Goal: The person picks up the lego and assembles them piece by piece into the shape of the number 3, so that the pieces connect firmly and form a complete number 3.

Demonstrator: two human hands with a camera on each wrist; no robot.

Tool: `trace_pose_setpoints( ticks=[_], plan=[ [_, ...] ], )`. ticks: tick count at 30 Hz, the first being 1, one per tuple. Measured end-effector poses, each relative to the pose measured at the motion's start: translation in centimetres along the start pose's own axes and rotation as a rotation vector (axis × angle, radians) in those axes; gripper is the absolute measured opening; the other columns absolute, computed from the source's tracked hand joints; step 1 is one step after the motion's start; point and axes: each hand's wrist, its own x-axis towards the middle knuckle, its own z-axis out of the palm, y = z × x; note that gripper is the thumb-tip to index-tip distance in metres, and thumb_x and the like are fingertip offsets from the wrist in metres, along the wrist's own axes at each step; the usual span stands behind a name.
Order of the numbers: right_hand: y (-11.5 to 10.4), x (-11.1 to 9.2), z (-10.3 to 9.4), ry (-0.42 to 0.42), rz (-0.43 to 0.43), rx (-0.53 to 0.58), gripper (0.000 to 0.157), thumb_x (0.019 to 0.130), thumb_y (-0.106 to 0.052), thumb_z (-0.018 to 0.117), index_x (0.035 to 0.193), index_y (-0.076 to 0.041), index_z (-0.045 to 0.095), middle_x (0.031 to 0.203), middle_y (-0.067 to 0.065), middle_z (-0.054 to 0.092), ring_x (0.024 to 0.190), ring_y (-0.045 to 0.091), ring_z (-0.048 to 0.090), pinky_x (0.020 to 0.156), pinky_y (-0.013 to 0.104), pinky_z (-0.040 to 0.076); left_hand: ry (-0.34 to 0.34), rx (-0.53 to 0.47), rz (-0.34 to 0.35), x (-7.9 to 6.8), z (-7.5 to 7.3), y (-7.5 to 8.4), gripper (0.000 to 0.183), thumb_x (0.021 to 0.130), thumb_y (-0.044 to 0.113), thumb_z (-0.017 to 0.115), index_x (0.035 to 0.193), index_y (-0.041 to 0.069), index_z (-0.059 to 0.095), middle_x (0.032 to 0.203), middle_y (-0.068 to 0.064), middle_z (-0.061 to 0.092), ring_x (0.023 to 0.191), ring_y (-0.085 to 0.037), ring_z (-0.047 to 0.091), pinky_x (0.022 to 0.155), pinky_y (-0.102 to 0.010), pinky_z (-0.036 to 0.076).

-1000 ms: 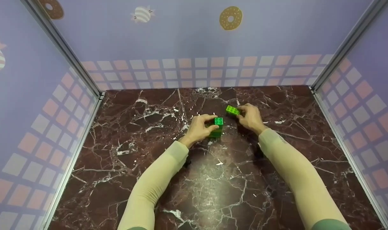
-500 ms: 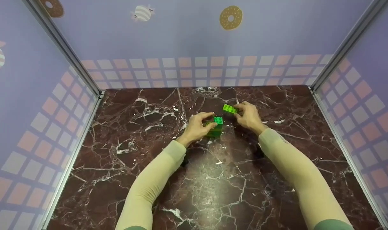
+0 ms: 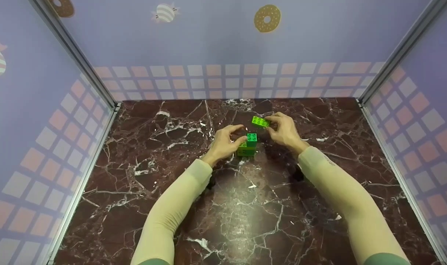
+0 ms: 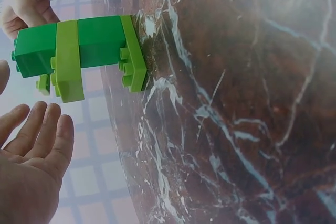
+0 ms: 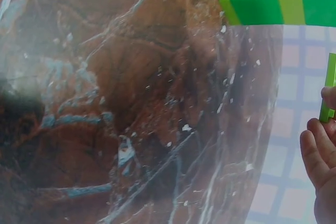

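Observation:
A stack of toy building bricks point(image 3: 247, 151) in dark and light green stands upright on the marble-patterned table. The left wrist view shows its alternating layers: a thin light green base point(image 4: 135, 56), a dark green brick point(image 4: 100, 41), a wider light green brick point(image 4: 69, 61) and a dark green top brick point(image 4: 35, 50). My left hand point(image 3: 223, 142) is beside the stack's left side, fingers extended and apart from it in the left wrist view. Behind and above the stack, my right hand point(image 3: 285, 130) pinches a flat light green brick point(image 3: 259, 121) by its right end, studs up.
Purple panels with pink and white squares point(image 3: 232, 81) enclose the table point(image 3: 171, 184) at the back and both sides. Metal rails point(image 3: 390, 60) run along the corners. Small white specks lie around the stack.
My right hand has carried the light green brick left and slightly farther back. My left hand has drawn back leftward from the stack, with its fingers spreading away from the top brick.

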Motion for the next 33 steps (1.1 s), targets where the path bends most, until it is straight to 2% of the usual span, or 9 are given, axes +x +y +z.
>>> trace_pose_setpoints(
  ticks=[5,8,17,21,27,33],
  plan=[
    [-1.0,0.1,-0.2,-0.001,-0.046,0.033,0.04,0.095,-0.001,0.077,0.135,0.005,0.078,0.123,0.025,0.076,0.103,0.042,0.081,0.092,0.055,0.068,0.023,-0.071,0.009,0.2,-0.3,0.2,0.054,0.106,0.019,0.08,0.152,-0.005,0.065,0.138,-0.029,0.072,0.124,-0.051,0.075,0.108,-0.059,0.064],
    [-1.6,0.2,-0.3,-0.006,-0.08,0.044,0.038,0.096,-0.002,0.077,0.134,0.005,0.079,0.125,0.025,0.076,0.105,0.042,0.081,0.091,0.054,0.068,0.038,-0.092,0.013,0.5,-0.4,0.3,0.054,0.105,0.017,0.08,0.151,-0.006,0.065,0.14,-0.029,0.072,0.125,-0.054,0.074,0.107,-0.061,0.064],
    [-3.0,0.2,-0.2,-0.022,-0.132,0.058,0.038,0.096,-0.003,0.076,0.134,0.003,0.079,0.127,0.024,0.077,0.102,0.042,0.081,0.086,0.056,0.067,0.044,-0.058,0.006,0.9,-0.7,0.7,0.061,0.104,0.02,0.082,0.155,-0.007,0.061,0.141,-0.028,0.072,0.126,-0.044,0.076,0.106,-0.057,0.065],
    [-3.4,0.0,-0.2,-0.036,-0.173,0.053,0.038,0.097,-0.004,0.077,0.134,0.003,0.08,0.126,0.025,0.077,0.1,0.043,0.08,0.085,0.059,0.067,0.044,-0.036,0.009,1.0,-0.9,0.8,0.059,0.105,0.018,0.081,0.155,-0.006,0.061,0.142,-0.029,0.072,0.128,-0.045,0.075,0.106,-0.058,0.065],
    [-3.8,-0.2,-0.1,-0.065,-0.223,0.061,0.036,0.096,-0.004,0.078,0.132,0.003,0.08,0.123,0.025,0.077,0.099,0.042,0.08,0.084,0.055,0.068,0.046,-0.021,0.015,1.0,-1.0,0.9,0.059,0.104,0.017,0.081,0.155,-0.005,0.062,0.139,-0.029,0.072,0.129,-0.05,0.073,0.107,-0.062,0.062],
    [-4.0,-0.4,-0.1,-0.071,-0.241,0.047,0.035,0.095,-0.005,0.079,0.13,0.001,0.082,0.123,0.024,0.077,0.094,0.04,0.077,0.08,0.055,0.067,0.059,0.011,0.017,0.9,-0.9,1.0,0.055,0.104,0.019,0.082,0.151,-0.003,0.066,0.134,-0.026,0.076,0.122,-0.048,0.076,0.104,-0.062,0.062]
  ],
)
